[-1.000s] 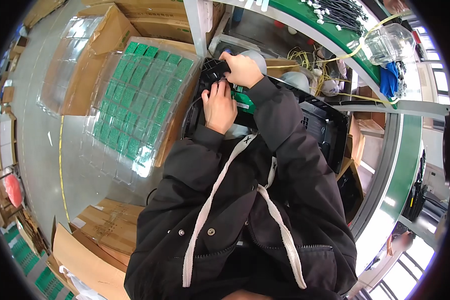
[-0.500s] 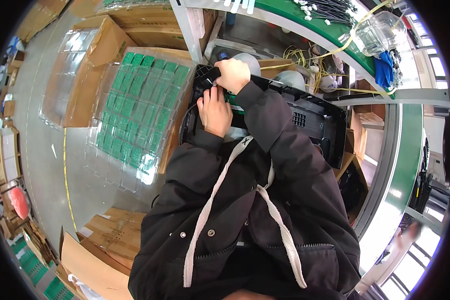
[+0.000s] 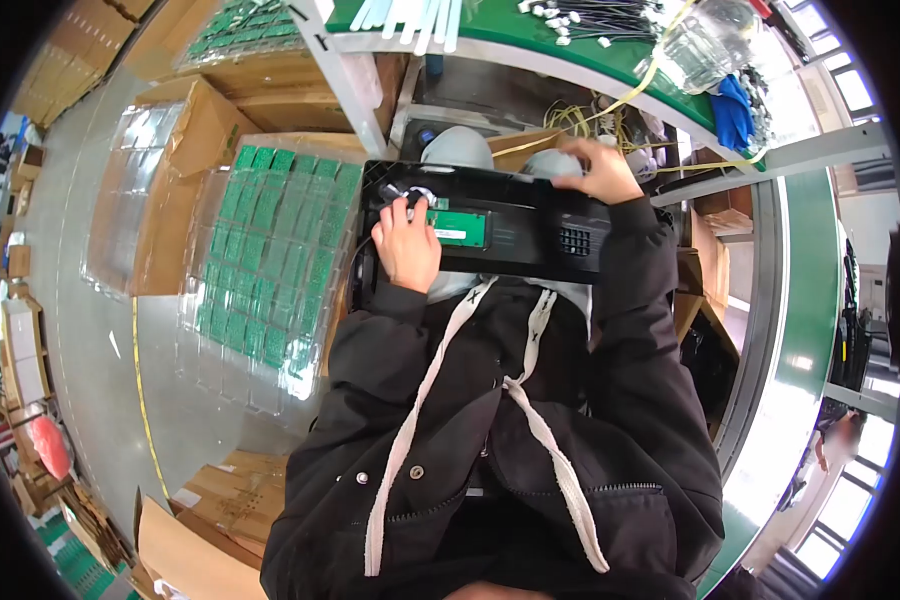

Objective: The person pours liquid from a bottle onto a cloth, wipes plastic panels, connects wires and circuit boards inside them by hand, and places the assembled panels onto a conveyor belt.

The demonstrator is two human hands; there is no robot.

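Observation:
A long black plastic housing [image 3: 530, 235] rests across my lap, with a green circuit board [image 3: 460, 228] set into its left half. At the housing's left end, the bent fingers of my left hand [image 3: 408, 250] are closed on a small bundle of wires [image 3: 422, 192]; the exact grip is partly hidden. My right hand [image 3: 610, 172] is at the housing's far edge, right of the middle. Its thumb is close to the rim, the fingers are raised above it, and a gap shows between them.
Clear trays of green boards [image 3: 270, 250] sit on cartons at the left. A green-topped bench [image 3: 580, 55] with cables spans the far side, its metal post [image 3: 345, 90] near the housing. Another green surface [image 3: 805, 290] runs along the right. An open carton [image 3: 200, 540] stands lower left.
My right hand has left the wires and moved right along the housing's far edge. The circuit board is now uncovered. My left hand stays at the left end, and the view has shifted slightly.

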